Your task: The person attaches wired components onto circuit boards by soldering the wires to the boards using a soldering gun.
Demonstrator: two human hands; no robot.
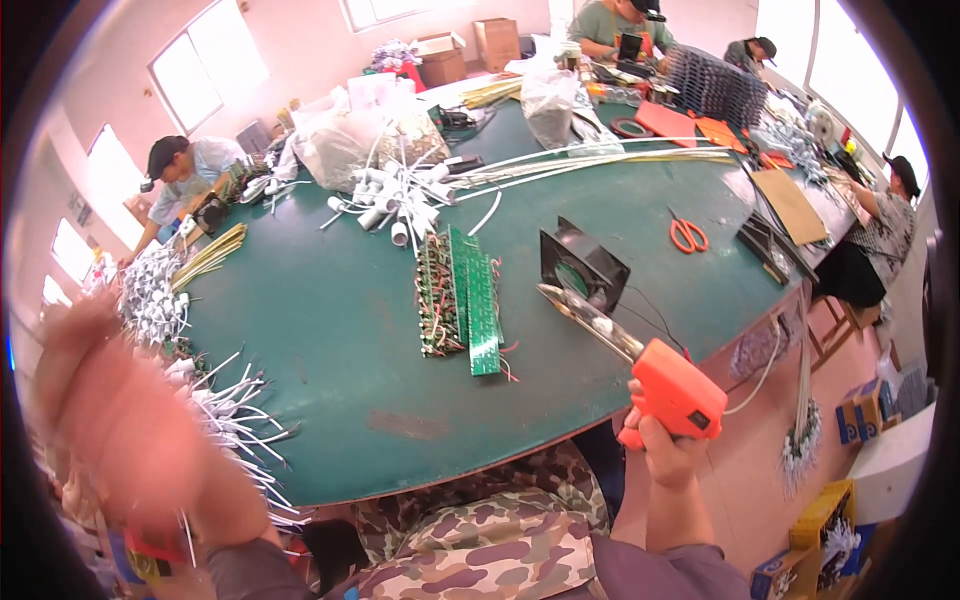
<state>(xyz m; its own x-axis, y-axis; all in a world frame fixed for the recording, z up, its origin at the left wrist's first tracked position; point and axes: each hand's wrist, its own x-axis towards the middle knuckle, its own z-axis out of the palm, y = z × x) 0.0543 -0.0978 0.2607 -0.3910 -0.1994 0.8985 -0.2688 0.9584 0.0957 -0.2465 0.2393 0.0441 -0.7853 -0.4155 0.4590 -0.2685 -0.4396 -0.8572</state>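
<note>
My right hand [668, 455] grips an orange soldering gun [672, 386] by its handle, its metal tip pointing up-left over the table edge toward a black fan [582, 266]. A thin cord runs from the gun to the right. My left hand [120, 420] is raised close to the camera at the lower left, blurred; whether it holds anything cannot be told. A stack of green circuit boards [460, 297] lies on the green table [330, 330] in front of me. White wired parts [235, 415] lie by my left hand.
Orange scissors [688, 235], white tubes [395, 200], long white rods [600, 155], plastic bags [350, 135] and cardboard boxes [470, 50] lie further back. Other people sit at the far left [185, 175], the back [620, 25] and the right [885, 225]. Boxes [860, 415] stand on the floor at right.
</note>
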